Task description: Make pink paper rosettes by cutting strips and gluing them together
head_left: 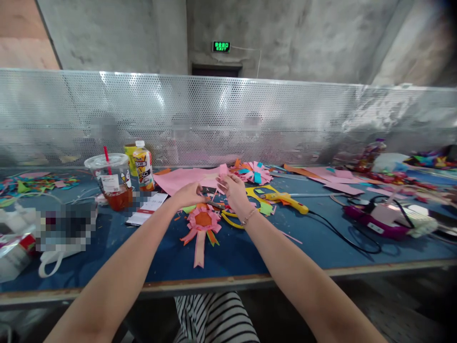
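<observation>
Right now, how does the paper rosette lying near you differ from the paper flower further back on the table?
The rosette is pink with an orange centre and has ribbon tails hanging toward the table edge; the flower mixes pink, orange and teal strips and shows no tails. The rosette lies just below the left hand and right hand; the flower sits beyond them, near the mesh screen. Both lie flat on the blue table, made of cut paper.

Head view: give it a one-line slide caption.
Both hands, left hand and right hand, hold pink paper above a paper rosette on the blue table.
</observation>
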Demonstrator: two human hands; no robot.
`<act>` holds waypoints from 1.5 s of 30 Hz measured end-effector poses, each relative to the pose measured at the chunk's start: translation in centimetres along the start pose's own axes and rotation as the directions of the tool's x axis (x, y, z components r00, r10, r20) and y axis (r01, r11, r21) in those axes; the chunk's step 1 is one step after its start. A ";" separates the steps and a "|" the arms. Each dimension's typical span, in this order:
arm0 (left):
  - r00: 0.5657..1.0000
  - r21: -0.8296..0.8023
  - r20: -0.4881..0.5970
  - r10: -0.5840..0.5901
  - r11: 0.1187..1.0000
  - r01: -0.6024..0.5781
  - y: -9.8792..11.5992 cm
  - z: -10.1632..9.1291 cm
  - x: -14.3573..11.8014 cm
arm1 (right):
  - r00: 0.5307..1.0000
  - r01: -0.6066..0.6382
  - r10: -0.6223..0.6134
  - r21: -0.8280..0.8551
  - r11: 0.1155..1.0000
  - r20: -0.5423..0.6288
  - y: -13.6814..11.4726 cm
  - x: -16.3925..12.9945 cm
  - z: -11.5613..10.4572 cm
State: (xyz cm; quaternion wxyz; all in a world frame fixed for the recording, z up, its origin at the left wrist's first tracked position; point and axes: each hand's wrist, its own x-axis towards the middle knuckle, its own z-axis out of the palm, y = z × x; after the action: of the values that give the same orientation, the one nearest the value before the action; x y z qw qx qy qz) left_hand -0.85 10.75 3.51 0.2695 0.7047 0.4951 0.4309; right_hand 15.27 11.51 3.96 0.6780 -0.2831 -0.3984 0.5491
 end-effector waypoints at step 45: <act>0.999 -0.319 0.039 0.010 0.948 0.003 1.3 2.4 -0.8 | 0.846 0.402 -0.530 -0.723 0.562 0.059 -0.5 0.7 -2.1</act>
State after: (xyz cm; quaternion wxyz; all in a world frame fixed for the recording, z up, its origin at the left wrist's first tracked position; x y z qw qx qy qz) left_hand 1.76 9.69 3.13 0.3892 0.6611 0.4121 0.4915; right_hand 17.35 12.19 3.41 0.6654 -0.4509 -0.5814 0.1263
